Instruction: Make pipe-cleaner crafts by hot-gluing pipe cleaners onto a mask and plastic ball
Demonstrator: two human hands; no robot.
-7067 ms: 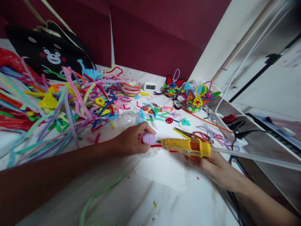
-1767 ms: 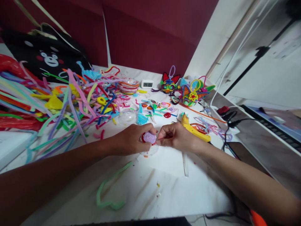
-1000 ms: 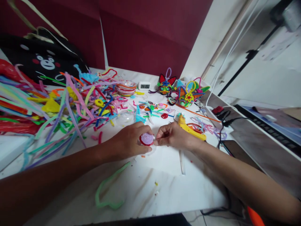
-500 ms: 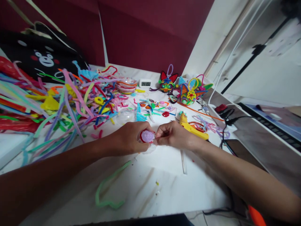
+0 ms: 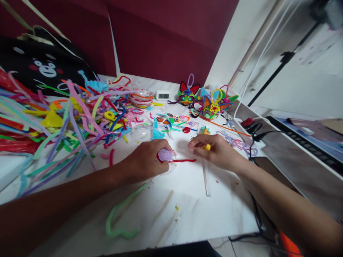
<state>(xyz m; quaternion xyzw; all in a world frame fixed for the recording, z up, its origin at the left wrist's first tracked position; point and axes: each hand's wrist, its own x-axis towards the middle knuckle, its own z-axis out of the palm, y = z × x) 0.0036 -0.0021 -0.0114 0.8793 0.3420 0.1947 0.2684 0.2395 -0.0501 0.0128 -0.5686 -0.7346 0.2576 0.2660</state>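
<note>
My left hand (image 5: 150, 159) is closed round a small clear plastic piece with a lilac rosette (image 5: 165, 155) on it and red pipe cleaner round its edge. A straight red pipe cleaner end (image 5: 184, 160) sticks out from it to the right. My right hand (image 5: 211, 150) has its fingers curled round the yellow glue gun (image 5: 206, 146), which is mostly hidden behind the hand. Below that hand a clear stick (image 5: 206, 182) lies on the white tabletop (image 5: 198, 221). A bent green pipe cleaner (image 5: 109, 221) lies nearer the front.
Loose coloured pipe cleaners (image 5: 77, 117) are heaped at the left, before a black bag (image 5: 45, 67). A clear dome (image 5: 141, 133), a wrapped bowl (image 5: 141, 98), a small clock (image 5: 162, 95) and decorated balls (image 5: 187, 97) stand behind. Cables and a phone (image 5: 265, 167) are at the right.
My right hand has let go of the red pipe cleaner and moved right onto the glue gun. The red end now stretches out free. My left hand keeps its hold on the rosette piece.
</note>
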